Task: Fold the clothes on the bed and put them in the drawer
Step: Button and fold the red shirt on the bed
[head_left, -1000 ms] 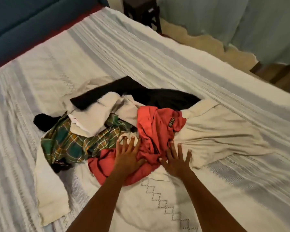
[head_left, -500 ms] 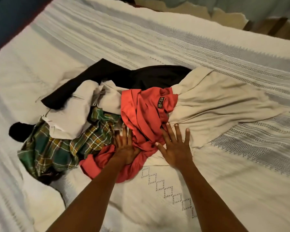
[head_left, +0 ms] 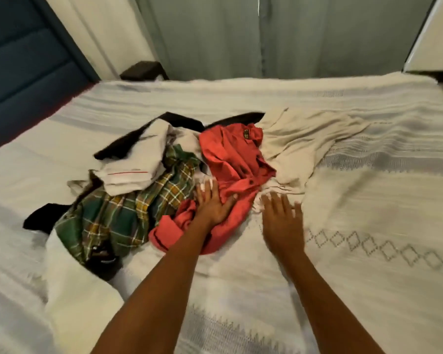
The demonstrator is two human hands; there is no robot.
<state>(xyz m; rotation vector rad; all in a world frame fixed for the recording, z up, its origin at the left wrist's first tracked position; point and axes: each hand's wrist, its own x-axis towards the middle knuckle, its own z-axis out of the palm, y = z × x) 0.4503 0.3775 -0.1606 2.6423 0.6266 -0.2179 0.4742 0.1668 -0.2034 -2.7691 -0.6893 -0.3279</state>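
fingers [head_left: 207,190] of the left hand [head_left: 212,208] lie straight and spread, palm down on the red shirt [head_left: 230,154], gripping nothing; those of the right hand [head_left: 281,218], blurred, are also straight and apart, flat on the bedspread [head_left: 368,200] just beside the shirt's near edge, holding nothing. from the left, a blue padded headboard [head_left: 23,60] stands behind the bed, with a dark piece of furniture [head_left: 143,70] at the bed's far side and pale green curtains [head_left: 266,34] along the wall. the heap of clothes sits unfolded in the middle of the bed: a black garment [head_left: 44,217] pokes out at the far left, a green plaid shirt [head_left: 118,213] lies crumpled beside it, and a white cloth [head_left: 82,297] trails toward the near edge below it. a pale folded piece with a thin red line [head_left: 136,169] rests on top of the plaid, with another black garment [head_left: 123,146] behind it. the red shirt is bunched just right of the plaid, touching it, a small dark label near its top. right of that a cream garment [head_left: 304,139] spreads out toward the far right side. a row of stitched diamonds [head_left: 368,246] runs across the bedspread near the right hand.
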